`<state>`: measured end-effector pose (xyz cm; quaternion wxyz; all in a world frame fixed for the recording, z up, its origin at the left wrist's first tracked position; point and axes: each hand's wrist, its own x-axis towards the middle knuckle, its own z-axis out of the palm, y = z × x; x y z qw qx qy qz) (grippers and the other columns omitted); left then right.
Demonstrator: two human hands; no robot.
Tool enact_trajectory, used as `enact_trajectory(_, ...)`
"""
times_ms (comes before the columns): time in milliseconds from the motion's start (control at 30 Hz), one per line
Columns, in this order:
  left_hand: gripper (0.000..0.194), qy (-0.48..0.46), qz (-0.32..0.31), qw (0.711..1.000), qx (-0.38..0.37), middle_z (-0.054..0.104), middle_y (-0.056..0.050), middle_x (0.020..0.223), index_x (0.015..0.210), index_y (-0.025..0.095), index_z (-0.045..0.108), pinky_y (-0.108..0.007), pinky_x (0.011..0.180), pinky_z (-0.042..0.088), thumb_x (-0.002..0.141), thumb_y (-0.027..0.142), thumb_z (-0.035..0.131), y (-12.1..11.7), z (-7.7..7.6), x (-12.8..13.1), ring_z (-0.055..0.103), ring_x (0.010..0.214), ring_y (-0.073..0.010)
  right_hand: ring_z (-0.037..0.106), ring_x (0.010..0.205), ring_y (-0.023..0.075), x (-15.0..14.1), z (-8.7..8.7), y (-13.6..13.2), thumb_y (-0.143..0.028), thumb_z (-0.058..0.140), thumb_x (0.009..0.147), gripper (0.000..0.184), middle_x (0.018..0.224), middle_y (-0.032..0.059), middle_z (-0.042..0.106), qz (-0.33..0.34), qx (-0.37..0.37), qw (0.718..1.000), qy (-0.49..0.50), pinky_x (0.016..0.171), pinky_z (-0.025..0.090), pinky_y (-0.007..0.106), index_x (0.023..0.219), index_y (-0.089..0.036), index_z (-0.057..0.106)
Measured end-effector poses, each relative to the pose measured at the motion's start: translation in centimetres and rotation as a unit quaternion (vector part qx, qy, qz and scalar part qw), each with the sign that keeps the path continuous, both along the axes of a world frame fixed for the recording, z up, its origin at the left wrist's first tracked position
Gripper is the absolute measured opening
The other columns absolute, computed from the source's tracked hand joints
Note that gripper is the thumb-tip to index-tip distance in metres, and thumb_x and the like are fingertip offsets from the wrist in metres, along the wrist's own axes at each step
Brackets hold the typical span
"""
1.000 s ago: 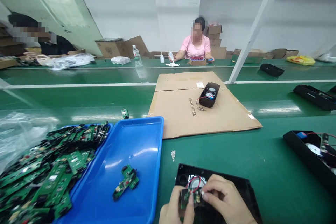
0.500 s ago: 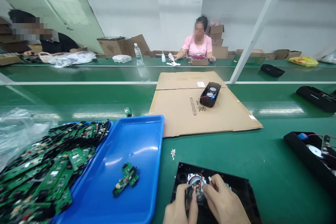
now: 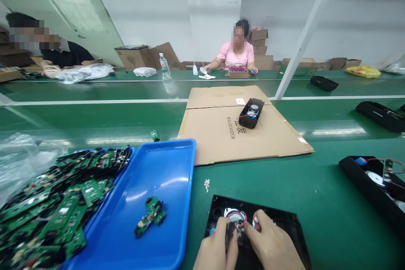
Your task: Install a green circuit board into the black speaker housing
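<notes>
A black speaker housing (image 3: 281,223) lies on the green bench just below me, with a round speaker (image 3: 234,214) and red and black wires in it. My left hand (image 3: 217,247) pinches a small circuit board (image 3: 230,232) over the housing, its edge between thumb and fingers. Close beside it, my right hand (image 3: 272,240) has its fingers closed at the wires, and a small white plug (image 3: 255,220) shows by the index finger. What exactly the right fingertips grip is partly hidden. A bit of blue shows left of my left fingers.
A blue tray (image 3: 171,152) holds a few circuit boards (image 3: 150,215); another on the left is heaped with boards (image 3: 63,202). White bits (image 3: 206,184) lie on the bench. Ahead is a cardboard sheet (image 3: 262,143) bearing an open housing (image 3: 251,114). More housings (image 3: 373,190) stand right. Two people sit opposite.
Both hands stay over the housing, with small finger shifts at the board and wires. A blue bit now shows beside my left fingers. The view has shifted slightly.
</notes>
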<state>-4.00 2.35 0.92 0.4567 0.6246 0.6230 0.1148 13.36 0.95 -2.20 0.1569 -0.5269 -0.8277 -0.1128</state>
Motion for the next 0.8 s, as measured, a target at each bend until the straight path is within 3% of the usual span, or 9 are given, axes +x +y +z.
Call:
enact_trajectory(133,0.022,-0.032,0.023,0.999,0.006,0.077,-0.016,0.084,0.103,0.023,0.054,-0.034,0.069,0.044,0.094,0.028,0.035,0.4,0.6,0.1,0.075,0.079,-0.0327,0.05,0.06,0.0128,0.0,-0.6,-0.3,-0.012,0.045,0.09,0.016,0.081,-0.0004,0.048,-0.005,-0.03,0.999,-0.011,0.053,0.034,0.024,0.096,-0.025,0.053)
enact_trajectory(333,0.022,-0.038,0.003,0.999,0.001,0.074,-0.014,0.081,0.104,0.023,0.052,-0.035,0.07,0.043,0.092,0.029,0.034,0.4,0.4,0.1,0.069,0.073,-0.0303,0.044,0.054,0.0112,0.2,-0.9,0.1,-0.016,0.046,0.089,0.012,0.077,-0.0011,0.045,0.02,0.009,1.0,-0.013,0.048,0.027,0.024,0.096,-0.023,0.052)
enact_trajectory(500,0.021,-0.045,0.008,0.999,-0.023,0.071,-0.009,0.076,0.104,0.023,0.053,-0.032,0.068,0.043,0.093,0.031,0.037,0.5,0.9,-0.1,0.069,0.073,-0.0285,0.045,0.057,0.0126,-0.1,-0.7,0.2,-0.013,0.038,0.095,0.015,0.074,-0.0003,0.046,0.028,0.057,0.998,0.014,0.05,0.03,0.024,0.094,-0.022,0.049)
enact_trajectory(667,0.031,0.028,-0.082,0.994,-0.06,0.077,-0.015,0.103,0.122,0.019,0.056,-0.035,0.08,0.048,0.095,0.025,0.042,1.2,1.1,0.0,0.075,0.098,-0.0334,0.048,0.058,0.0126,-0.1,-1.2,0.0,-0.021,0.032,0.103,0.022,0.074,0.0001,0.05,0.057,0.031,0.997,0.03,0.05,0.035,0.023,0.094,-0.022,0.052)
enact_trajectory(800,0.032,0.034,-0.111,0.99,-0.078,0.079,-0.015,0.112,0.125,0.018,0.059,-0.034,0.086,0.05,0.096,0.016,0.045,1.8,1.3,-0.1,0.074,0.108,-0.0336,0.054,0.057,0.0112,0.6,-1.8,0.0,-0.019,0.029,0.106,0.03,0.077,0.0011,0.056,0.051,0.013,0.997,0.061,0.047,0.039,0.023,0.088,-0.022,0.054)
